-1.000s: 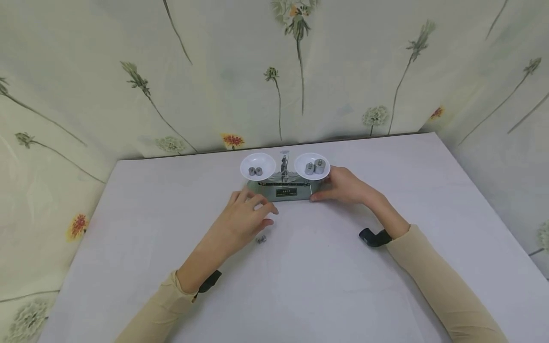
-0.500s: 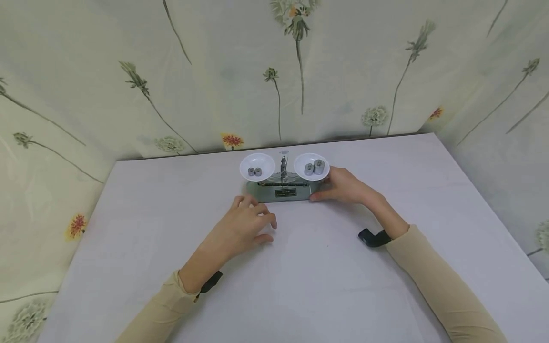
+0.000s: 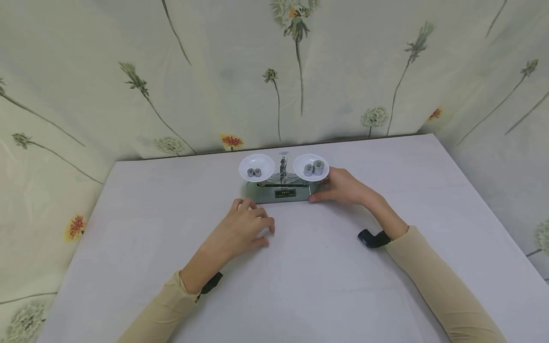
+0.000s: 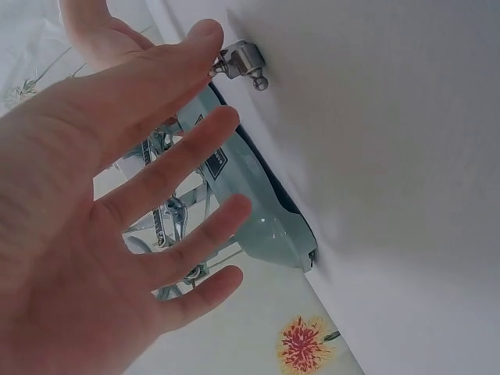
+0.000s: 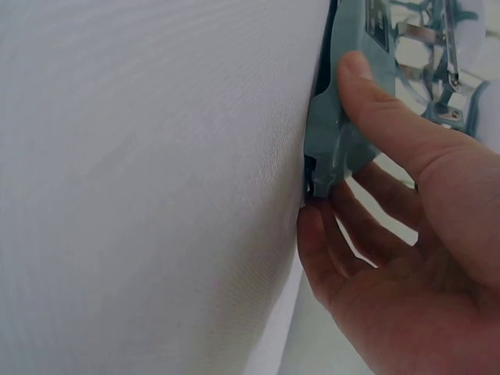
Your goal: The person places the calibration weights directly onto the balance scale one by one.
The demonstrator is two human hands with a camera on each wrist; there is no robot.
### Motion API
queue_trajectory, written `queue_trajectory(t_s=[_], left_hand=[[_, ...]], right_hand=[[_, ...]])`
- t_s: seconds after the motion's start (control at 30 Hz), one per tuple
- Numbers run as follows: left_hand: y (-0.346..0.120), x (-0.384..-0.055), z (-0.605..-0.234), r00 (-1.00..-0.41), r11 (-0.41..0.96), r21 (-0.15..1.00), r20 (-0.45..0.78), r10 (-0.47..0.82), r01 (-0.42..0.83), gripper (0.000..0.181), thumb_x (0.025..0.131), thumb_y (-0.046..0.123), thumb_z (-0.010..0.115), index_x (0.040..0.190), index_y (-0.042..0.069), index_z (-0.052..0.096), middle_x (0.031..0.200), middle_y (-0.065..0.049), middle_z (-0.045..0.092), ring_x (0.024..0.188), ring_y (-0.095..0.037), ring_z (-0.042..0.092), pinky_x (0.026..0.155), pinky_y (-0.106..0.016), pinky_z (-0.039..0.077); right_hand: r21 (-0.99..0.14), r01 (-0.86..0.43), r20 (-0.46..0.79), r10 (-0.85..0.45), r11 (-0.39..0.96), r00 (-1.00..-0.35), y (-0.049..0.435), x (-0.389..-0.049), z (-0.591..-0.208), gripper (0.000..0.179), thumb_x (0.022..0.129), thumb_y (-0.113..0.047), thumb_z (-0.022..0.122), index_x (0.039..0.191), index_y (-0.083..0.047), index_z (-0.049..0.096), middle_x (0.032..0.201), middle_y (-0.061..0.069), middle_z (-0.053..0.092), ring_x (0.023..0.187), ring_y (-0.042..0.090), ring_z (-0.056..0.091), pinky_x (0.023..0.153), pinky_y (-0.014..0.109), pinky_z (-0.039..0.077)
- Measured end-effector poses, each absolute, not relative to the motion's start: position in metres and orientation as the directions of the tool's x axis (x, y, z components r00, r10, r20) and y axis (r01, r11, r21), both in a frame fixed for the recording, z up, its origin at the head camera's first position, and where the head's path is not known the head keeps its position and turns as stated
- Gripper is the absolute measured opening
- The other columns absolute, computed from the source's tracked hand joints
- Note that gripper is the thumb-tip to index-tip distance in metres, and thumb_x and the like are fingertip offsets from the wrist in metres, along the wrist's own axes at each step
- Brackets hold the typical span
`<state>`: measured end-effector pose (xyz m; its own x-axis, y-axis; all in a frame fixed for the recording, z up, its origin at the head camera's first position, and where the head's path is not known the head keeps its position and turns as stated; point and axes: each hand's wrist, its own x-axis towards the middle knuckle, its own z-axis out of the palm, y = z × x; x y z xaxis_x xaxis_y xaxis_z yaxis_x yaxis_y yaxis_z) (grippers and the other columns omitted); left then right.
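Note:
A green-based balance scale (image 3: 261, 193) stands on the table with two white pans. On its left pan (image 3: 266, 162) sit two small metal weights (image 3: 254, 172); the right pan (image 3: 300, 161) bears two bigger weights (image 3: 318, 167). My right hand (image 3: 345, 186) grips the right end of the base, thumb on the front and fingers behind, as the right wrist view shows. In front of the scale's left end hovers my left hand (image 3: 240, 228), fingers spread and holding nothing. Small metal weights (image 4: 246, 61) lie by its thumb tip in the left wrist view, hidden under the hand in the head view.
A white cloth covers the table (image 3: 326, 286). Behind it and at the sides hangs a flower-print curtain (image 3: 214, 71). Black wrist camera mounts (image 3: 372, 239) stick out below both wrists.
My left hand has drawn back from the scale toward the table's front, coming over the loose small weights and covering them in the head view. My right hand stays on the base.

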<state>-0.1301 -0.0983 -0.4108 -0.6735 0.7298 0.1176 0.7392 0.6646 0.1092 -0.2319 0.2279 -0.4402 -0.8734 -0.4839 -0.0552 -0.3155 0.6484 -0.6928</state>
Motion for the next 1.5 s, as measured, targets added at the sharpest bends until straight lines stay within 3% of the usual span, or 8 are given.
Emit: queue_trajectory(t_s=[0.3, 0.57, 1.1, 1.5], left_hand=[[-0.0945, -0.1328, -0.4157, -0.692, 0.683, 0.133, 0.037, 0.721, 0.719, 0.018, 0.087, 0.031, 0.092, 0.098, 0.028, 0.078, 0.101, 0.006, 0.081, 0.114, -0.031, 0.062, 0.107, -0.055, 0.047], [-0.0933, -0.1315, -0.4171, -0.710, 0.705, 0.118, 0.006, 0.704, 0.700, 0.017, 0.085, 0.032, 0.092, 0.093, 0.028, 0.078, 0.086, 0.009, 0.076, 0.102, -0.026, 0.059, 0.102, -0.053, 0.048], [-0.0918, -0.1333, -0.4131, -0.719, 0.715, 0.139, -0.032, 0.694, 0.685, 0.015, 0.085, 0.029, 0.092, 0.087, 0.027, 0.077, 0.079, 0.013, 0.075, 0.101, -0.024, 0.059, 0.105, -0.054, 0.047], [-0.0901, -0.1335, -0.4138, -0.720, 0.712, 0.120, 0.039, 0.693, 0.692, 0.016, 0.086, 0.030, 0.091, 0.084, 0.026, 0.076, 0.083, 0.011, 0.079, 0.106, -0.025, 0.063, 0.105, -0.053, 0.047]], right_hand=[[-0.692, -0.308, -0.057, -0.475, 0.653, -0.878, 0.2276, -0.2299, -0.4404, 0.084, 0.084, -0.026, 0.094, 0.155, -0.009, 0.052, 0.149, 0.015, 0.066, 0.133, 0.039, 0.066, 0.113, 0.058, 0.053], [-0.690, -0.307, -0.061, -0.475, 0.656, -0.878, 0.2261, -0.2287, -0.4391, 0.083, 0.084, -0.024, 0.095, 0.153, -0.009, 0.053, 0.148, 0.015, 0.067, 0.133, 0.039, 0.066, 0.113, 0.057, 0.053], [-0.684, -0.309, -0.062, -0.475, 0.661, -0.878, 0.2264, -0.2300, -0.4393, 0.085, 0.084, -0.025, 0.095, 0.155, -0.009, 0.051, 0.149, 0.015, 0.066, 0.134, 0.040, 0.066, 0.113, 0.057, 0.053], [-0.681, -0.317, -0.056, -0.478, 0.660, -0.876, 0.2266, -0.2303, -0.4386, 0.086, 0.084, -0.026, 0.095, 0.156, -0.009, 0.050, 0.150, 0.015, 0.065, 0.133, 0.039, 0.065, 0.112, 0.058, 0.054]])
